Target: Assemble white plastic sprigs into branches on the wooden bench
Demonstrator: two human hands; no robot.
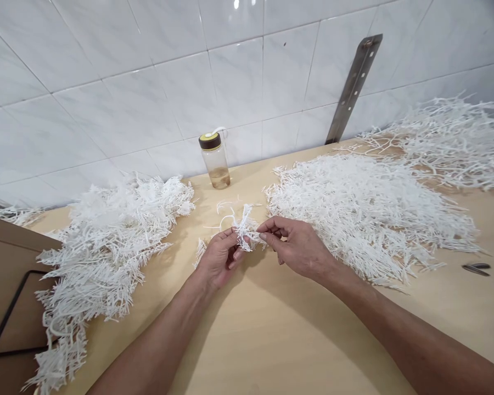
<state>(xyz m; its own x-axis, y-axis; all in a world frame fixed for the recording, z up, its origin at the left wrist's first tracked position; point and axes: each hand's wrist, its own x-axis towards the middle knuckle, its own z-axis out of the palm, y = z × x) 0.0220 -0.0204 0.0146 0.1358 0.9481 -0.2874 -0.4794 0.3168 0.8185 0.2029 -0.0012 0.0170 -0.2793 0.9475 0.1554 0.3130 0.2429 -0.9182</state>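
Plainly, white pieces crowd both sides of the fingers. Left of them, one white pile (119, 236) spreads over the table (280, 340) toward a brown box (12, 241); right of them, close beside the right knuckles, lies a broader heap (366, 214), with a looser stack (456, 142) farther beyond. Past the fingertips, toward the wall, a capped bottle (217, 164) stands upright, and a slotted metal strip (354, 88) slants against the tiles farther right. A small dark tool (476, 269) lies well to the right of the fingers. Just beyond the fingertips, a few loose strands (223, 206) lie nearest in the way.

Between the two hands is a white branching bundle (243, 225). The left hand (220, 255) pinches its near left side between thumb and fingers; the right hand (298, 247), thumb pressed to forefinger, nips its right-hand tips. Stems rise past the fingertips, away from the wrists.
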